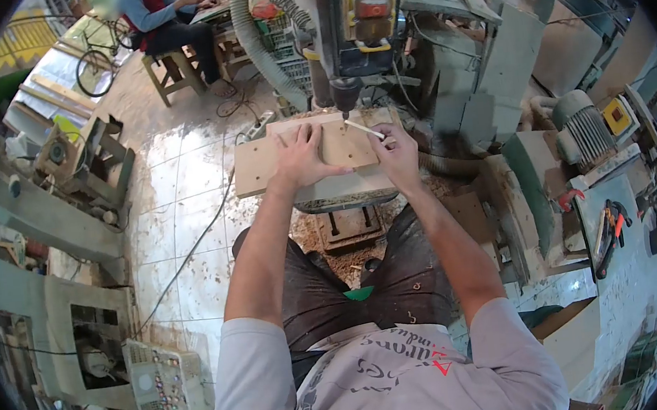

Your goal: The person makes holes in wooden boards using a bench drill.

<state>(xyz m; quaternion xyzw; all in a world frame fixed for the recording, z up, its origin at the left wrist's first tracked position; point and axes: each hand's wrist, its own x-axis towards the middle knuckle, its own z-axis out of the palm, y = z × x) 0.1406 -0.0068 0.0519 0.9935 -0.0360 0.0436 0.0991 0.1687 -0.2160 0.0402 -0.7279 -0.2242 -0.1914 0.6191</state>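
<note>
A flat wooden board (256, 164) with several small drilled holes lies on the drill press table (348, 201). My left hand (303, 158) rests on the board with its fingers spread, pressing on its top face. In my right hand (394, 151), at the board's right end, is a thin white stick (365, 129), pinched between the fingers. Its far tip points up and left towards a hole near the board's back edge. Just above that tip hangs the drill chuck (346, 92) with its bit.
A grey hose (254, 46) runs down left of the drill press. An electric motor (582, 129) and pliers (604, 234) are at the right. A seated person (160, 19) works at the back left. A white crate (168, 386) stands at the lower left.
</note>
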